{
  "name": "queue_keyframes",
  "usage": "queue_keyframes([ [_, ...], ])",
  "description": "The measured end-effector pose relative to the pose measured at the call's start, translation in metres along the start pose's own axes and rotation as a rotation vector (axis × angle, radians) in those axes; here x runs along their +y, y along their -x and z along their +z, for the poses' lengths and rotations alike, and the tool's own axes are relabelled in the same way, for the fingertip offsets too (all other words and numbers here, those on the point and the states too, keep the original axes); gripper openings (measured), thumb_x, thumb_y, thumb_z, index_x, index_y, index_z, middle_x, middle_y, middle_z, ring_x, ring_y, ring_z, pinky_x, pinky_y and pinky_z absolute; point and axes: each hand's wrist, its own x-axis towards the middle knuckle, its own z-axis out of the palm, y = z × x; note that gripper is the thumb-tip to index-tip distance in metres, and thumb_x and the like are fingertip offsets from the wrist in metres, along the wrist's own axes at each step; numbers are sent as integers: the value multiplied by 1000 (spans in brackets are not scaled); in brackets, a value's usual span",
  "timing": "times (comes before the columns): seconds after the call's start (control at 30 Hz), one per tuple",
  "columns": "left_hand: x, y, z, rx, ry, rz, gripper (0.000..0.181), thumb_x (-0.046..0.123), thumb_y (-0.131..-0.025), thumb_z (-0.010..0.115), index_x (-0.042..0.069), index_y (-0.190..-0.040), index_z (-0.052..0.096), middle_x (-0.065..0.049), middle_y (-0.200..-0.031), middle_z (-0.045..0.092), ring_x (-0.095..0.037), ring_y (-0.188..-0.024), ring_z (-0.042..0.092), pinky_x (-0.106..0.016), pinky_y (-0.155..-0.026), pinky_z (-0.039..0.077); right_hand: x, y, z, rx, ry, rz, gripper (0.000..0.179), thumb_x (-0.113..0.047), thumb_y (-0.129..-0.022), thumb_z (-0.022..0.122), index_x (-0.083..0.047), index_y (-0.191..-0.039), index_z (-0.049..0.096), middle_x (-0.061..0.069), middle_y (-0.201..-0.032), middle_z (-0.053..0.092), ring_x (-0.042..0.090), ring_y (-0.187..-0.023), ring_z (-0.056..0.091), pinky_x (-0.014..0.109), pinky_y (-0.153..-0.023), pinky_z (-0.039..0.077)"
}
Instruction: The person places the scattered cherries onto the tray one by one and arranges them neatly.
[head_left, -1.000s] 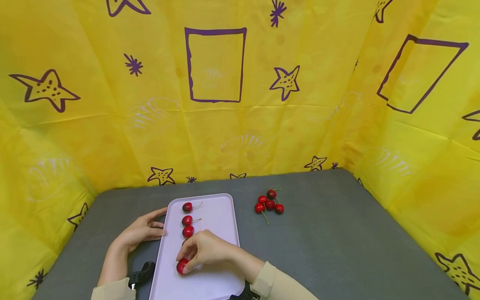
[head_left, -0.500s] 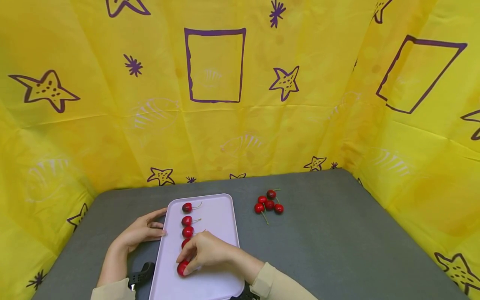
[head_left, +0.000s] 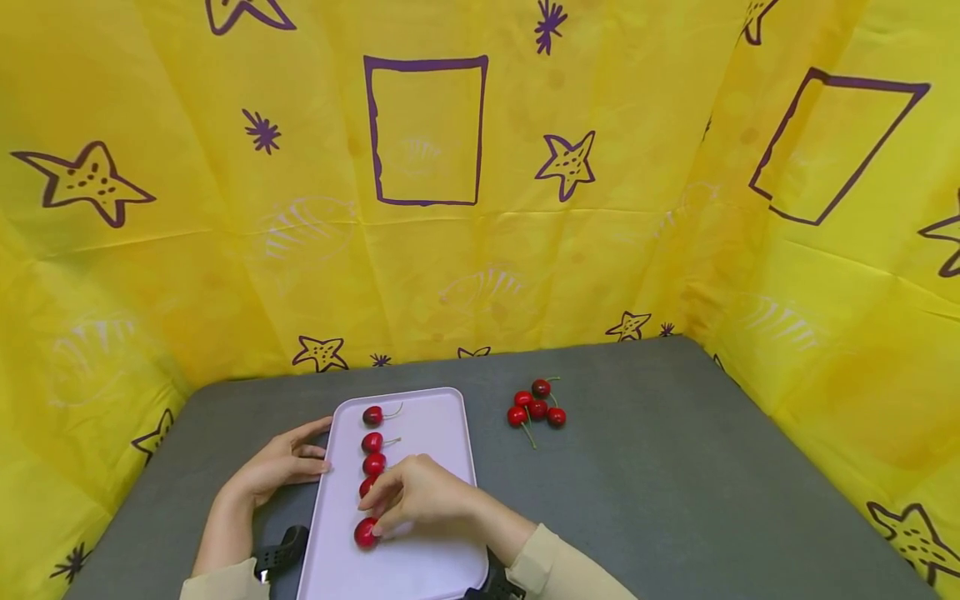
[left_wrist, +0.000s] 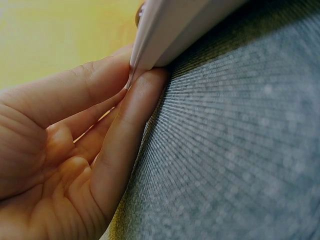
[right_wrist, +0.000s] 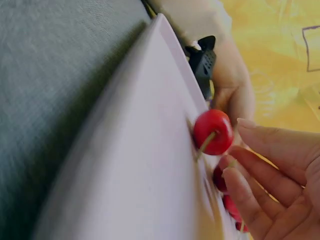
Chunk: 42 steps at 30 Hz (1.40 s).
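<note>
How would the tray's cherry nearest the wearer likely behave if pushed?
The cherry looks round and glossy, so it would probably roll and may feel slippery. Its stem could make that roll uneven. The raised tray rim would likely stop a gentle roll.

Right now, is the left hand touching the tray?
Touching. The left wrist view shows it: the left hand has fingers right against the tray at its edge, with no gap.
</note>
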Motion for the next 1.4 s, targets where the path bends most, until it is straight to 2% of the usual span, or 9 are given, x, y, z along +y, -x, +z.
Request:
queue_keyframes([
  [0.23,-2,0,0,8,-4,-12,86,17,-88,73,3,-156,22,-21,-119,59,-18,-97,63,-32,-85,61,1,3,-19,-13,-75,-47,26,-5,-80,79,-2,-105,76,14,-100,77,-8,-77,67,17,-71,59],
  [0.4,-3,0,-1,13,-4,-17,86,17,-88,73,3,-156,21,-20,-119,59,-17,-97,62,-32,-85,61,2,5,-30,19,-74,-45,25,-5,-80,79,0,-104,75,18,-99,76,-7,-75,66,18,-68,59],
  [0.7,0,0,1,10,-2,-18,87,17,-88,73,3,-156,21,-20,-119,59,-17,-98,62,-31,-86,61,8,13,-51,91,-67,-27,25,-5,-81,78,-1,-105,75,19,-103,76,-5,-77,68,14,-70,56],
  [0.87,0,-1,0,7,3,-15,86,17,-88,72,4,-157,21,-19,-118,59,-17,-97,61,-31,-85,61,10,21,-70,155,-45,-18,24,-9,-83,78,-3,-106,76,16,-105,76,-2,-81,69,15,-74,56],
  [1.13,0,0,0,12,2,-15,87,17,-88,73,4,-156,22,-20,-119,59,-17,-97,61,-31,-85,61,22,37,-107,282,-97,29,24,-14,-83,78,-8,-107,76,17,-110,75,8,-90,72,20,-81,58],
  [1.27,0,0,0,7,5,-11,87,17,-88,73,3,-156,21,-20,-119,59,-17,-98,62,-31,-85,61,28,48,-125,330,-119,37,30,-15,-85,77,-3,-112,73,18,-112,74,11,-93,73,24,-84,59],
  [1.4,0,0,1,12,-1,-16,87,18,-88,73,4,-156,22,-20,-120,59,-17,-98,62,-31,-86,61,34,59,-141,380,-113,63,33,-18,-85,77,-3,-114,72,18,-114,73,11,-93,73,27,-81,59],
])
